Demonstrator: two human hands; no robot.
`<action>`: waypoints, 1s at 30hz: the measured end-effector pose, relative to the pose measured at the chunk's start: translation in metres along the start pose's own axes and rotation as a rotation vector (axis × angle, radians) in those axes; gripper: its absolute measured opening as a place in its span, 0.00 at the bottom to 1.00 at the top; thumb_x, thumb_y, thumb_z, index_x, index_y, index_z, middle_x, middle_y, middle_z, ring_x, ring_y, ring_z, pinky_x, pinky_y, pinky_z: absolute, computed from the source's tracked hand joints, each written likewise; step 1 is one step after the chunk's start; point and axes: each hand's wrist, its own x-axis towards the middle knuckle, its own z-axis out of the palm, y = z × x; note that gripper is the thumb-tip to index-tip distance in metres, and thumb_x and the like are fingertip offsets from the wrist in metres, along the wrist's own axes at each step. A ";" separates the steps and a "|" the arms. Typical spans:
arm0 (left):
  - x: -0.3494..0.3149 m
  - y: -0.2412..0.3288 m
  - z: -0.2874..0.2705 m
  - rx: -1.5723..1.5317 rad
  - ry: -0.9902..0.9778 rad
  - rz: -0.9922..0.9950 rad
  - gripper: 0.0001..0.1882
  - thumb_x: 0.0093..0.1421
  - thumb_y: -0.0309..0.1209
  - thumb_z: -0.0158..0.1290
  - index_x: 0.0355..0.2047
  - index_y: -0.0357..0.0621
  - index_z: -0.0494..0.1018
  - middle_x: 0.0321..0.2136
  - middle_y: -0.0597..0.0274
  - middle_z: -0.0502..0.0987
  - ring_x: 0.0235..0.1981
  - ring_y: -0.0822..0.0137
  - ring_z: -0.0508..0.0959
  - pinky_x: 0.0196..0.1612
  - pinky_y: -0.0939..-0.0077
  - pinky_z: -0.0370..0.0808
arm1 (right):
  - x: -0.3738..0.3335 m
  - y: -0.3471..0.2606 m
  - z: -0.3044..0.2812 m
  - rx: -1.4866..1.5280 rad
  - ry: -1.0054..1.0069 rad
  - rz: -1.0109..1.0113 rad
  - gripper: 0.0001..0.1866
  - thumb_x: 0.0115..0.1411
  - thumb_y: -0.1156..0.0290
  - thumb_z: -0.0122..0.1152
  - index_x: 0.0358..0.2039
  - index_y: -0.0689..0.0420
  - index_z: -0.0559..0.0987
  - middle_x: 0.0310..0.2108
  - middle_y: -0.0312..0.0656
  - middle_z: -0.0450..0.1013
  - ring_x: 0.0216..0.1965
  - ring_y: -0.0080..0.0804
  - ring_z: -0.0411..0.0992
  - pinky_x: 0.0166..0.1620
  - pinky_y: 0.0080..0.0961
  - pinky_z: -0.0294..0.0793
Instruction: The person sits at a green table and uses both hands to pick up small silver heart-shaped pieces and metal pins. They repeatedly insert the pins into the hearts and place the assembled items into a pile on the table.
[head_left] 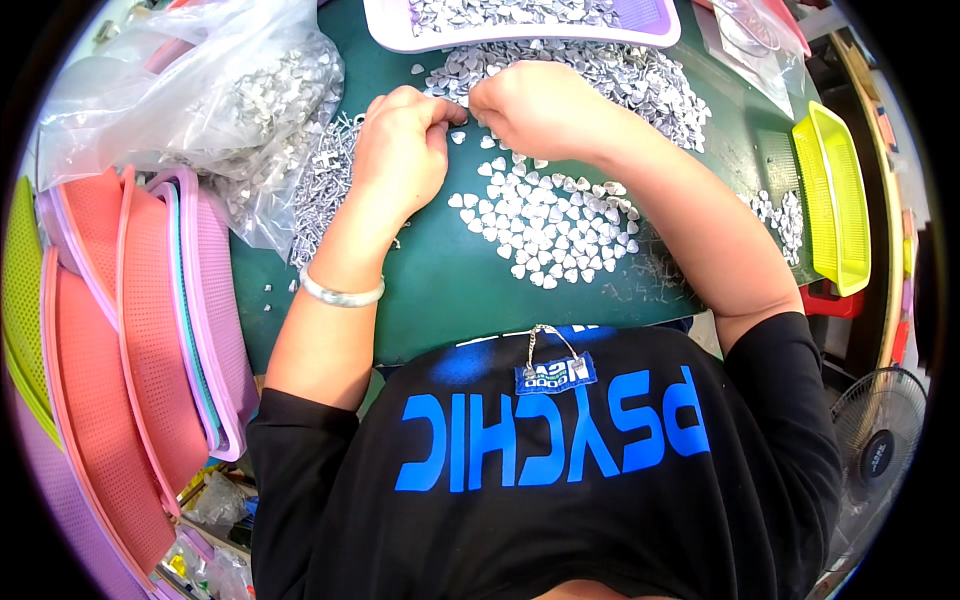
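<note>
My left hand (400, 145) is curled at the near edge of a big heap of silver heart-shaped pieces (640, 85), its index finger reaching right. Close beside it, my right hand (535, 108) is closed, fingertips down at the same edge. Whatever either hand pinches is too small or hidden to make out. A few single hearts lie just below the fingertips. Nearer to me, a spread of loose, lighter-looking hearts (545, 225) lies between my forearms on the green table (440, 300).
A lilac tray (520, 40) of hearts stands at the back. To the left are a clear plastic bag (190, 100) of silver pieces, a pile of small metal parts (322, 190) and stacked perforated baskets (160, 320). At right sit a yellow-green basket (835, 200), a small heap (785, 225) and a fan (878, 455).
</note>
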 end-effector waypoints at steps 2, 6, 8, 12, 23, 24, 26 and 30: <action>0.001 0.000 -0.001 -0.006 -0.008 0.003 0.09 0.53 0.20 0.52 0.33 0.44 0.80 0.29 0.57 0.75 0.36 0.55 0.74 0.44 0.66 0.71 | 0.000 0.001 -0.005 0.020 -0.027 0.012 0.08 0.57 0.68 0.53 0.32 0.54 0.80 0.25 0.47 0.76 0.32 0.48 0.75 0.36 0.42 0.74; -0.002 0.000 0.000 0.004 0.029 0.001 0.07 0.53 0.23 0.54 0.32 0.43 0.79 0.28 0.57 0.75 0.35 0.56 0.74 0.42 0.66 0.72 | -0.005 -0.003 -0.016 0.010 0.008 0.055 0.08 0.56 0.70 0.52 0.31 0.55 0.80 0.28 0.47 0.77 0.34 0.47 0.76 0.38 0.41 0.75; 0.000 0.004 -0.002 0.020 0.031 0.011 0.06 0.53 0.25 0.56 0.32 0.43 0.79 0.28 0.57 0.75 0.35 0.56 0.74 0.41 0.67 0.72 | -0.009 -0.002 -0.020 0.021 0.028 0.071 0.09 0.56 0.71 0.51 0.31 0.55 0.80 0.29 0.46 0.77 0.35 0.47 0.76 0.39 0.41 0.75; 0.001 0.012 0.000 0.089 -0.019 -0.022 0.06 0.53 0.28 0.57 0.31 0.42 0.79 0.27 0.57 0.75 0.34 0.56 0.75 0.40 0.66 0.72 | -0.015 0.000 -0.020 0.031 0.029 0.066 0.11 0.56 0.71 0.50 0.34 0.53 0.81 0.31 0.46 0.78 0.36 0.46 0.76 0.40 0.40 0.75; 0.001 0.012 0.003 0.065 0.016 -0.047 0.05 0.54 0.28 0.56 0.30 0.42 0.78 0.28 0.56 0.76 0.34 0.55 0.75 0.40 0.65 0.72 | -0.020 -0.009 -0.027 -0.089 -0.195 0.097 0.21 0.52 0.78 0.52 0.45 0.47 0.81 0.38 0.43 0.78 0.42 0.39 0.77 0.44 0.34 0.76; 0.001 0.012 0.003 0.073 0.029 -0.045 0.05 0.54 0.28 0.55 0.31 0.42 0.79 0.28 0.55 0.76 0.34 0.54 0.75 0.41 0.65 0.72 | -0.020 -0.010 -0.028 -0.087 -0.189 0.102 0.21 0.52 0.78 0.51 0.45 0.47 0.81 0.38 0.43 0.78 0.42 0.39 0.77 0.44 0.34 0.76; 0.002 0.011 0.002 0.088 0.055 -0.040 0.05 0.55 0.27 0.54 0.31 0.42 0.79 0.28 0.55 0.76 0.35 0.54 0.75 0.41 0.65 0.72 | -0.022 -0.009 -0.027 -0.089 -0.178 0.100 0.21 0.52 0.78 0.51 0.45 0.47 0.81 0.38 0.43 0.78 0.42 0.39 0.77 0.44 0.34 0.76; -0.002 0.009 -0.002 0.082 -0.013 -0.036 0.08 0.54 0.23 0.50 0.32 0.42 0.79 0.29 0.54 0.76 0.36 0.53 0.75 0.43 0.64 0.72 | -0.027 -0.008 -0.024 -0.079 -0.213 0.079 0.21 0.53 0.78 0.50 0.46 0.47 0.80 0.37 0.44 0.78 0.41 0.40 0.77 0.43 0.35 0.75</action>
